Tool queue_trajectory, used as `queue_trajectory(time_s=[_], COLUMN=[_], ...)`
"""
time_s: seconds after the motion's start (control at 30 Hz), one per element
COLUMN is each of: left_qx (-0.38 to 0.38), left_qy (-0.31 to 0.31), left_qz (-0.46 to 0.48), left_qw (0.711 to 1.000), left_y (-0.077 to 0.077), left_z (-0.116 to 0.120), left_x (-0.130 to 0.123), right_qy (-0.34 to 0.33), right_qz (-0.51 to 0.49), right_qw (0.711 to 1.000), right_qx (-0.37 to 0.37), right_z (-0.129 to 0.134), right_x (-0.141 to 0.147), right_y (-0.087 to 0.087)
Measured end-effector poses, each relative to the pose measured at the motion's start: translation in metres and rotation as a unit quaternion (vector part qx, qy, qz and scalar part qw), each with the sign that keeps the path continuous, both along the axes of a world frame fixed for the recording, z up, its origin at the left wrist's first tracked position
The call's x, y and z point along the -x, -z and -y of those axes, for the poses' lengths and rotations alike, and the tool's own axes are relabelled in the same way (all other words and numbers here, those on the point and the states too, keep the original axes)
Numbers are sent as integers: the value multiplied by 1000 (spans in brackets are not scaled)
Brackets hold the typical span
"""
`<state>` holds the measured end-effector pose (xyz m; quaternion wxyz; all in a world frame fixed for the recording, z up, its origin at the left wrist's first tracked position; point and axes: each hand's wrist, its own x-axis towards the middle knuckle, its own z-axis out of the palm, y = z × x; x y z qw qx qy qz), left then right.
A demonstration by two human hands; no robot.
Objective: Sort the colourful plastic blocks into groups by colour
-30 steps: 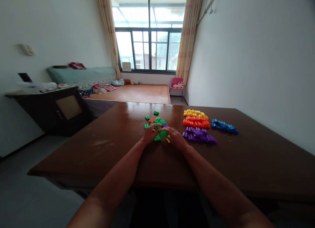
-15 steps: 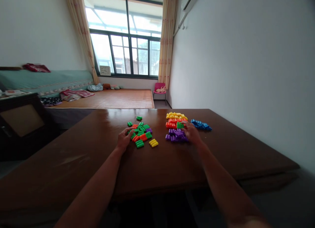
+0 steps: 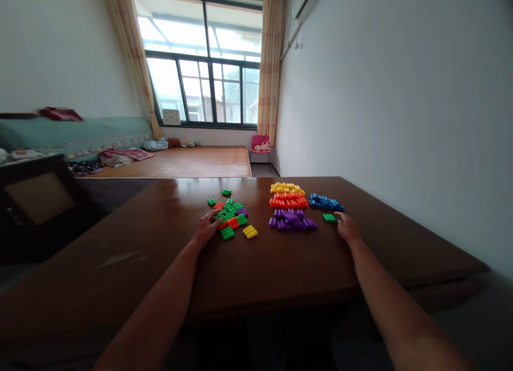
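My right hand (image 3: 348, 226) pinches the end of a green toy building block (image 3: 329, 217), shaped like short tubes joined side by side, low at the table right of the purple pile. My left hand (image 3: 206, 227) rests at the left edge of a mixed heap of blocks (image 3: 230, 213), mostly green with some orange and purple. Its fingers are apart, reaching over the green pieces; the tips partly blend into the heap. In front of the heap lie a separate green block (image 3: 227, 233) and a yellow block (image 3: 250, 232).
Sorted piles of yellow (image 3: 287, 187), orange (image 3: 288, 201), purple (image 3: 292, 220) and blue blocks (image 3: 326, 202) lie on the brown table (image 3: 264, 275). Two green blocks sit behind the mixed heap. Beyond are a bed (image 3: 200, 160) and a pink chair (image 3: 260, 143).
My right hand has moved right with the green block, from over the orange and purple piles to below the blue pile. My left hand has shifted slightly right and nearer, over the heap's edge.
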<state>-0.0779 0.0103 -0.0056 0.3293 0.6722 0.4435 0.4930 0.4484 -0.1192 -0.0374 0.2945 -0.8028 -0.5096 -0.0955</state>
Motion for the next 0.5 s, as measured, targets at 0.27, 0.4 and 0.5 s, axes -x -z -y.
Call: queue_trajectory(time_s=[0.27, 0.4, 0.5], left_qx=[-40, -85, -111], left_qy=[-126, -155, -59], left_qz=[-115, -175, -221], left_qw=[984, 969, 967], left_y=[8, 2, -9], left_z=[-9, -3, 12], left_x=[12, 13, 7], right_qy=[45, 48, 52], right_qz=[-25, -21, -23], right_qw=[998, 999, 998], right_qx=[23, 10, 10], right_z=[-9, -10, -9], right_x=[-40, -48, -51], right_y=[31, 37, 38])
